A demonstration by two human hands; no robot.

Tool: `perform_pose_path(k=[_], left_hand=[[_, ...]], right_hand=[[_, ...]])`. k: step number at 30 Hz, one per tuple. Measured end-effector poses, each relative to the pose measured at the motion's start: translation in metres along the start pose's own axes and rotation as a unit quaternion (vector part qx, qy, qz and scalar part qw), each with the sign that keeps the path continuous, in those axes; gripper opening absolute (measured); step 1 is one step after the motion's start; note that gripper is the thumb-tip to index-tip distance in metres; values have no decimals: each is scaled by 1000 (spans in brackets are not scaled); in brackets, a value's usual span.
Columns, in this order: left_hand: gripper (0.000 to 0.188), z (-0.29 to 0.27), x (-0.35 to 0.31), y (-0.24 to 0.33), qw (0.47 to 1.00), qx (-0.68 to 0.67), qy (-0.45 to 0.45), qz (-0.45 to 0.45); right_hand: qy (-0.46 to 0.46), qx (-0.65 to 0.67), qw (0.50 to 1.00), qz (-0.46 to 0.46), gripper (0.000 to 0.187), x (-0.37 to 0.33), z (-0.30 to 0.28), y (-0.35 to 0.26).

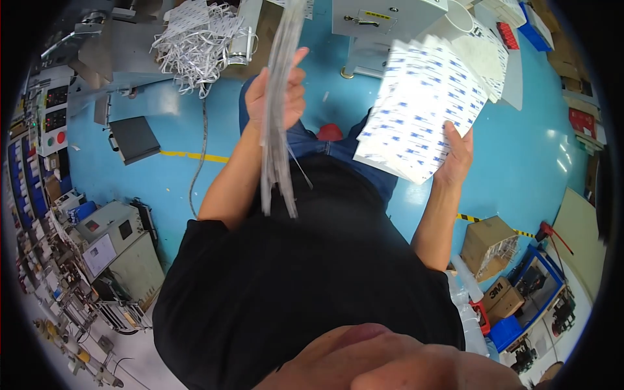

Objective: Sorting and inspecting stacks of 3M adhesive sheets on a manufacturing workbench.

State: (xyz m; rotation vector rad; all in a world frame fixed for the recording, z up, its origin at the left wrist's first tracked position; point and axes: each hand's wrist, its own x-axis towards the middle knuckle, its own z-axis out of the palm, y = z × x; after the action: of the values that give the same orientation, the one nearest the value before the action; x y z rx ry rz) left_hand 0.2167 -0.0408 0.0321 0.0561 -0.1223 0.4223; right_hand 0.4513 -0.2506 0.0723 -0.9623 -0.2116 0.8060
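Observation:
My left hand [294, 101] is closed around a bundle of long, thin greyish-white strips [278, 140]. The bundle stands nearly upright in front of my body, smeared by motion, with loose ends trailing below the hand. Held out to the right, a fanned stack of white sheets with blue print [422, 104] is pinched at its right edge by my right hand [457, 156]. That thumb lies over the top sheet, while the fingers are mostly hidden underneath. The strips and the sheets are apart.
A tangled heap of white strips [195, 49] hangs beside a metal roller at upper left. A grey cabinet [383, 26] stands ahead. On the blue floor are a black flat case [134, 138], a cable [201, 156] and a cardboard box [481, 237].

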Motion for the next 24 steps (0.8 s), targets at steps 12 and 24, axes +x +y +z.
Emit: perform_pose_path(k=[12, 24], left_hand=[[73, 40, 14, -28, 997, -18, 23, -70], [52, 37, 28, -43, 990, 24, 128, -59]], right_hand=[[-12, -172, 985, -28, 49, -12, 37, -6], [-35, -212, 975, -57, 50, -20, 49, -13]])
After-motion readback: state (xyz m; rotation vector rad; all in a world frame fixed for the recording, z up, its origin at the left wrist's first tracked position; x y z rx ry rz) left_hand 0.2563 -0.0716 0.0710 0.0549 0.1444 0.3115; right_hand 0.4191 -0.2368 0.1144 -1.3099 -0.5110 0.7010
